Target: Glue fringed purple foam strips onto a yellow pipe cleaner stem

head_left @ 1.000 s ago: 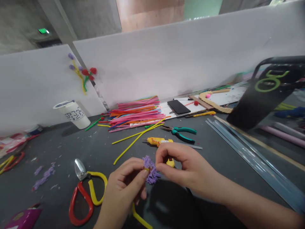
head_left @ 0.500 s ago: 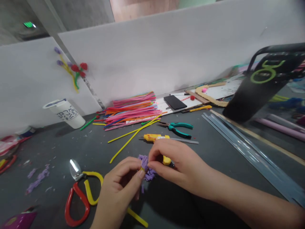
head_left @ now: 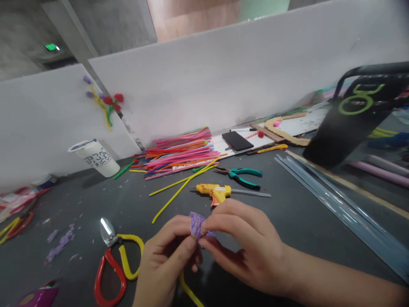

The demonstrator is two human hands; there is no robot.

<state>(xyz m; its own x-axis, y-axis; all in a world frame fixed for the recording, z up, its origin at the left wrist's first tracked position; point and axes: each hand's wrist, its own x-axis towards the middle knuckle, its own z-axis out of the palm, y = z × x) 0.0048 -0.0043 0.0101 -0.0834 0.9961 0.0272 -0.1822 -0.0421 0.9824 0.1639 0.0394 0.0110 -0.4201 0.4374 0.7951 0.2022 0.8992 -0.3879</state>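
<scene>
The right hand (head_left: 251, 245) has moved lower on the purple fringe (head_left: 196, 224).

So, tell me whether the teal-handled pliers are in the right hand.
No, the right hand has its fingertips at the purple piece, while the teal-handled pliers lie on the dark table.
</scene>
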